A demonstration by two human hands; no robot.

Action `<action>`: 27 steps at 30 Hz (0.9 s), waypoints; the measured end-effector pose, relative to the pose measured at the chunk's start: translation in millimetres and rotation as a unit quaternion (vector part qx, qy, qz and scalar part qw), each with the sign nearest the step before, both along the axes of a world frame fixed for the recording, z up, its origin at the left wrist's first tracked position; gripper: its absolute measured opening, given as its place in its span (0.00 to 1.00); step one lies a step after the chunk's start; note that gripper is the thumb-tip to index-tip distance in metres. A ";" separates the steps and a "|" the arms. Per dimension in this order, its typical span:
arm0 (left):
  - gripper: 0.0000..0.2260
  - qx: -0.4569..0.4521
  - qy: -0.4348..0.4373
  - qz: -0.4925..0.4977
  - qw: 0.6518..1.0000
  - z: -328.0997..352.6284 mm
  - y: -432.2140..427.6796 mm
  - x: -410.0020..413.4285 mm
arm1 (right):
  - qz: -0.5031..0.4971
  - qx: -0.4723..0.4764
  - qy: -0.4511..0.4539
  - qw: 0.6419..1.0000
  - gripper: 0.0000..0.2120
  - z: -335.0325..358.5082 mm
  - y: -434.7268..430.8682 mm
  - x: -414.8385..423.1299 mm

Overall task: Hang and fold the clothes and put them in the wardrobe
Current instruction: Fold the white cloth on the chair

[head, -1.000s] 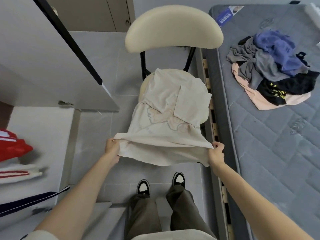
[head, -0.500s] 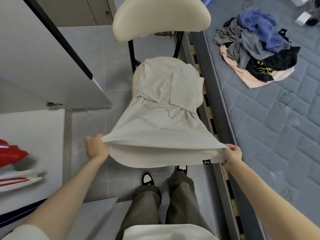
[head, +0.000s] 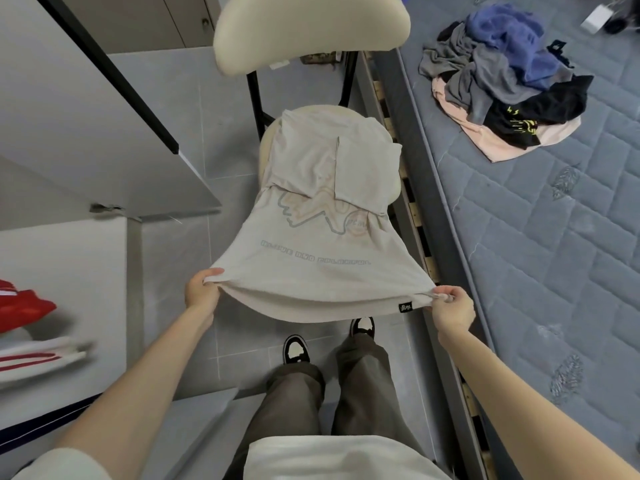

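Observation:
A beige T-shirt [head: 322, 258] with a pale printed graphic lies over the seat of a cream chair [head: 308, 32], its sleeves folded in on top. The hem end is lifted off the seat and stretched taut toward me. My left hand [head: 202, 289] grips the hem's left corner. My right hand [head: 450, 306] pinches the right corner, beside a small black label. A heap of unfolded clothes [head: 502, 77], blue, grey, black and pink, sits on the grey mattress [head: 554, 271] at the upper right.
An open white wardrobe door [head: 86, 109] with a black edge stands to the left. Folded red and white garments [head: 27, 327] lie on a wardrobe shelf at far left. My legs and shoes [head: 294, 351] stand on grey floor tiles between chair and bed frame.
Both hands have lifted the shirt's hem and pulled it out toward me, spreading it wider and tauter. More of the printed text shows now.

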State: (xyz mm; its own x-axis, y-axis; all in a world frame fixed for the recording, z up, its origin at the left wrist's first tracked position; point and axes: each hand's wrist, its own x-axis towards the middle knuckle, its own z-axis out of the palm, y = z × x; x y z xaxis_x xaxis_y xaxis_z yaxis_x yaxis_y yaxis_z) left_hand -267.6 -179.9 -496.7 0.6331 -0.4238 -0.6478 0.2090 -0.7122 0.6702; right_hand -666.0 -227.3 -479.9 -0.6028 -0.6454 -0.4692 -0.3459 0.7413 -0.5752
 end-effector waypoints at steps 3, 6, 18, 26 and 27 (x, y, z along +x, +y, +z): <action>0.14 0.046 -0.067 0.007 0.997 -4.8 4.7 9.7 | 0.023 -0.009 0.077 0.997 0.12 9.4 3.7 -7.2; 0.19 0.119 -0.186 -0.068 0.973 -1.5 8.8 10.4 | 0.079 -0.003 0.120 0.990 0.11 18.2 6.4 -13.1; 0.10 0.081 -0.168 -0.047 0.981 -1.2 -9.4 27.3 | 0.090 -0.029 0.107 0.990 0.15 31.3 -12.7 -8.1; 0.11 0.077 -0.111 -0.057 0.989 -3.7 -53.2 44.5 | 0.039 0.019 -0.014 0.999 0.11 30.9 -48.2 4.1; 0.12 0.049 -0.086 -0.034 0.994 -3.0 -64.0 39.7 | 0.009 0.006 -0.047 0.999 0.10 28.9 -57.6 11.1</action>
State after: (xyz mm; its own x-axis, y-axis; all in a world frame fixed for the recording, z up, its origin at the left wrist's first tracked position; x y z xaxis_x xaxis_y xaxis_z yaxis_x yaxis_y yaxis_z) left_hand -227.9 -243.9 -499.6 0.7102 -0.4106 -0.5719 0.0453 -0.7840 0.6191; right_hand -654.9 -284.9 -451.0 -0.5441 -0.6497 -0.5309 -0.3040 0.7424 -0.5970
